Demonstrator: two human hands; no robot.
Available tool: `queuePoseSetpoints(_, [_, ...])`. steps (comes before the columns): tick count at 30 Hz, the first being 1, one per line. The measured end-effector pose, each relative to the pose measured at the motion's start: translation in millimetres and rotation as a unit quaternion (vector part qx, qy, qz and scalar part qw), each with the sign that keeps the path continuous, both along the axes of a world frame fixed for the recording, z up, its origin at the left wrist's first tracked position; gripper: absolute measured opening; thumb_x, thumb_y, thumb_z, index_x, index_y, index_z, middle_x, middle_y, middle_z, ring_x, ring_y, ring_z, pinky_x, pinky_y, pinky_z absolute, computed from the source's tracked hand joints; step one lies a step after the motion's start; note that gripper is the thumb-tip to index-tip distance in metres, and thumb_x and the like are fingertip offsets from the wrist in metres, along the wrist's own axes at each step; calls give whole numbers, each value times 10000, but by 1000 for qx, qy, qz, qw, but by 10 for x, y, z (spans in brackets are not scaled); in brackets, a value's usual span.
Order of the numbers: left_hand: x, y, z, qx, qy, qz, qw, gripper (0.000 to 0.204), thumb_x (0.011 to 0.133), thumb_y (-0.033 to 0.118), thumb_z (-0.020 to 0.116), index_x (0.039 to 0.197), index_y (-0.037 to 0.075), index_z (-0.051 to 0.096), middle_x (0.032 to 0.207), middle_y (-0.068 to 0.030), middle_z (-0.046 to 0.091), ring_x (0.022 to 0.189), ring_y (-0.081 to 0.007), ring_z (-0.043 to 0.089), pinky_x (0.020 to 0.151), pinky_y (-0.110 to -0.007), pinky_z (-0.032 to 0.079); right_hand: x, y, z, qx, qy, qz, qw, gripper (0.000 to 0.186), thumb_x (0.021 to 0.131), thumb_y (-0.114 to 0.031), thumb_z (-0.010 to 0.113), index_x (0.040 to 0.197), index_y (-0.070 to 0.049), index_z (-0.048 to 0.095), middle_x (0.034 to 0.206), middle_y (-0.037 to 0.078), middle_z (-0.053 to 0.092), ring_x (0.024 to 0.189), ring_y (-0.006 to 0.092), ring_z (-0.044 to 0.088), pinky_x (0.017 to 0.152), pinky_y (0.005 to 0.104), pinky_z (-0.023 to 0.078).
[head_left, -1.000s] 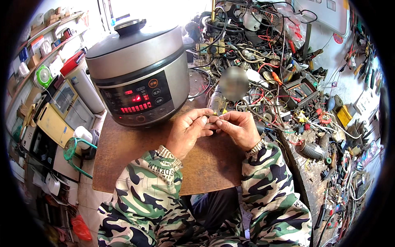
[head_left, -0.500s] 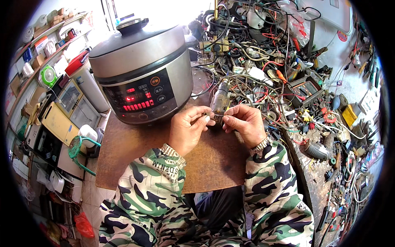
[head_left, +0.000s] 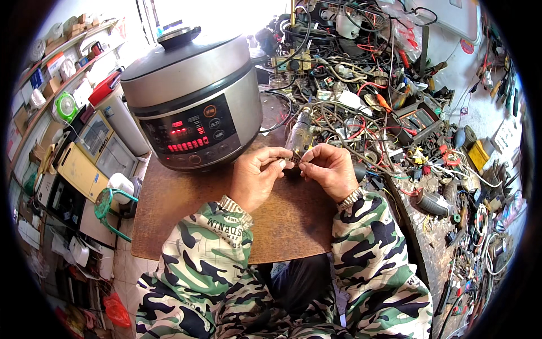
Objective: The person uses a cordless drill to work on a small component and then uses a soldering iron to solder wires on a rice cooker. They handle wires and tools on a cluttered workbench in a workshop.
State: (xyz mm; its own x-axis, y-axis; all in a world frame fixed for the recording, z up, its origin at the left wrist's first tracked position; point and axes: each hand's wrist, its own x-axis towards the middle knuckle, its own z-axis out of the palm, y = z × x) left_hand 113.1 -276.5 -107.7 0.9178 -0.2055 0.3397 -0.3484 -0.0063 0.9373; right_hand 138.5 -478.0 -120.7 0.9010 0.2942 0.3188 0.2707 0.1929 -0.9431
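Over the wooden board, my left hand [head_left: 258, 176] is closed, thumb and forefinger pinching a small, thin, wire-like piece [head_left: 289, 160]. My right hand [head_left: 333, 170] is also closed in a pinch, its fingertips almost meeting those of the left at the same piece. The fingers hide most of it, and its exact kind is too small to make out. Just beyond the fingertips lies a grey, partly see-through tool-like cylinder [head_left: 300, 134]. To the left of my hands stands an electric pressure cooker [head_left: 189, 107], lid on, with red lights glowing on its panel.
The wooden board [head_left: 186, 217] lies under the cooker and my hands. A dense heap of cables [head_left: 350, 99] and parts covers the bench on the right, with a multimeter-like box [head_left: 418, 121] in it. A green-framed stool [head_left: 104, 206] and loaded shelves [head_left: 73, 42] are on the left.
My right hand has moved slightly left, closing the gap to the left fingertips. Less of the thin piece shows between them. The left hand stays nearly in place.
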Motion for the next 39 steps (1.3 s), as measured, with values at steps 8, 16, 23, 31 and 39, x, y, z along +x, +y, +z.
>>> queuePoseSetpoints(8, [-57,-1,63,-47,1,19,999,283,925,-64,607,1206,-41,580,1158,-150,673,1026,-195,685,879,-294,562,30,126,-100,-117,-75,-53,989,103,824,20,729,904,-3,668,790,34,671,718,95,642,672,262,525])
queuePoseSetpoints(16, [1,-71,21,-29,-31,24,999,294,912,-87,610,1203,-66,570,1157,-170,666,1119,-219,652,939,-336,569,-136,60,72,-245,-174,-63,952,133,799,-15,745,915,-3,682,808,100,675,725,177,669,680,311,537])
queuePoseSetpoints(23, [-94,-123,42,96,-114,94,984,325,886,-86,636,1206,-57,590,1109,-175,711,1045,-209,698,895,-322,582,-63,74,-19,-170,-71,-47,982,166,851,-93,747,965,9,682,806,67,704,722,109,657,670,288,536])
queuePoseSetpoints(31, [-151,4,22,276,-271,170,906,389,833,-36,699,1208,25,617,1074,-149,728,973,-253,730,825,-334,592,-94,178,93,-112,-20,26,993,195,913,-174,736,947,17,711,771,4,674,697,54,588,615,237,491])
queuePoseSetpoints(39, [-270,42,116,251,-133,204,937,338,758,187,847,965,26,633,871,-121,700,726,-216,695,638,-354,555,36,250,82,41,49,36,997,185,923,-161,683,958,18,649,772,63,664,612,114,626,528,248,505])
